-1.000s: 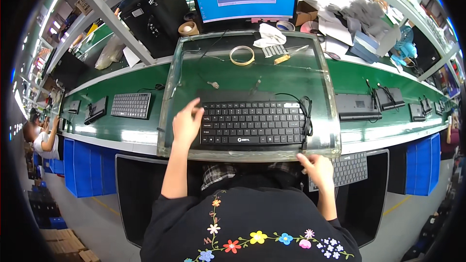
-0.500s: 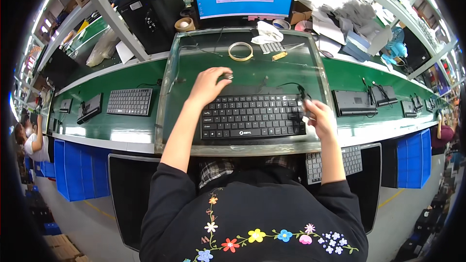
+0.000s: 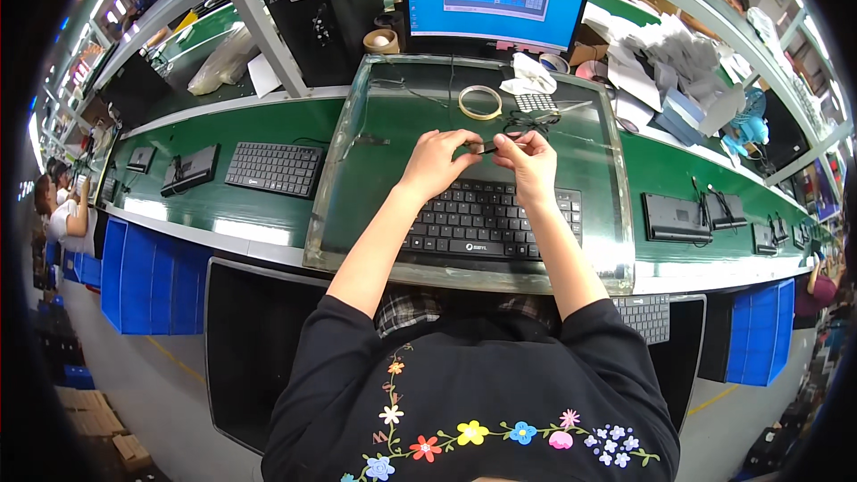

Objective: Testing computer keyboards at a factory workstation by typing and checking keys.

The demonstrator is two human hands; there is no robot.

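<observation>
A black keyboard (image 3: 478, 225) lies on the glass-topped work mat (image 3: 357, 214) in front of me, partly under my forearms. Above its far edge, my left hand (image 3: 442, 163) pinches a small dark cable connector (image 3: 486, 148). My right hand (image 3: 528, 165) meets it from the other side, fingers closed on the end of a black cable (image 3: 536, 120) whose coiled bundle rests just beyond. The two ends touch or nearly touch between my fingertips; whether they are joined cannot be made out.
A monitor (image 3: 500, 0) showing a keyboard picture stands at the back. Near it lie a tape roll (image 3: 480, 103) and white cloth (image 3: 528, 76). Other keyboards sit left (image 3: 275, 168) and right (image 3: 677, 217) on the green bench. Crumpled paper (image 3: 661, 54) piles up at the back right.
My right hand has moved from the keyboard's right end to meet my left hand, bringing the cable along. The cable bundle now lies farther back. The whole view has shifted slightly.
</observation>
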